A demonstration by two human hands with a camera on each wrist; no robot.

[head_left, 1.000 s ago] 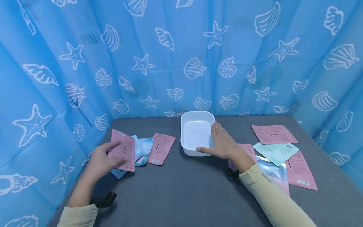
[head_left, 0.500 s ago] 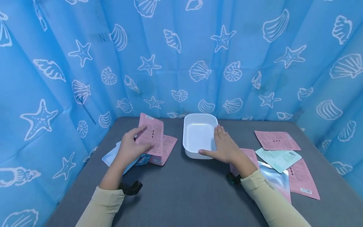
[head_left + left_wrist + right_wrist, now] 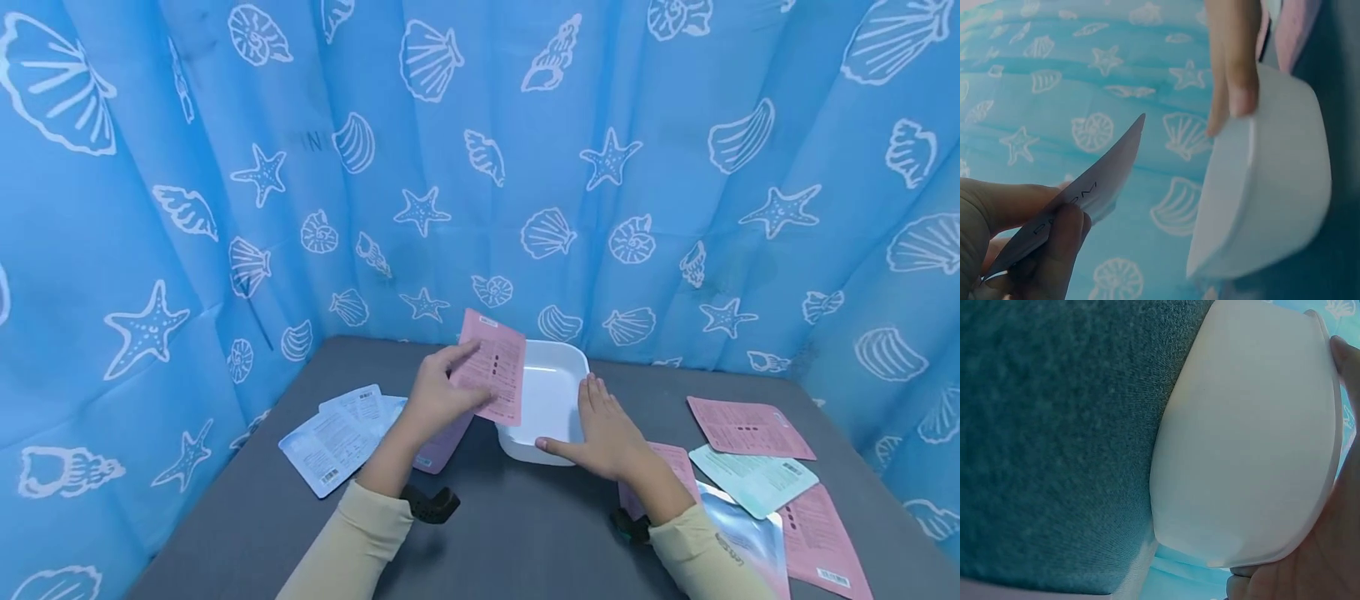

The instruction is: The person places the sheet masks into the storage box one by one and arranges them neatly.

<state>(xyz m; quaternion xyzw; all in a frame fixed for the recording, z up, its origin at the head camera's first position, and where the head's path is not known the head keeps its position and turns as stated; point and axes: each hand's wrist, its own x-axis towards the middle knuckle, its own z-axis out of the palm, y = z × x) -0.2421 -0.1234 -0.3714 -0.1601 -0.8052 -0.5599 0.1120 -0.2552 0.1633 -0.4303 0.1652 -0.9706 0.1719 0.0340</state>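
Observation:
My left hand [image 3: 438, 392] pinches a flat pink sachet [image 3: 501, 367] between thumb and fingers, its printed side towards the head camera. In the head view the sachet is raised and overlaps the left side of a white rectangular container [image 3: 551, 404]. Seen from the left wrist, the sachet [image 3: 1110, 169] is edge-on, apart from the container's wall [image 3: 1285, 181]. My right hand [image 3: 607, 429] rests at the container's right front corner, fingers straight along the right rim and thumb at the front rim. The bare inner floor of the container shows.
Pale blue sachets [image 3: 333, 442] lie fanned on the left, with another pink sachet [image 3: 438, 450] partly under my left forearm. To the right are more pink sachets [image 3: 750, 427], a mint sachet [image 3: 753, 479] and a shiny silver-blue one [image 3: 738, 525]. A blue shell-print curtain [image 3: 480, 183] hangs behind the grey table.
My left hand has carried the pink sachet rightwards from the left pile to the container, uncovering the pale blue sachets. The right hand keeps its place on the container. The head view has tilted up.

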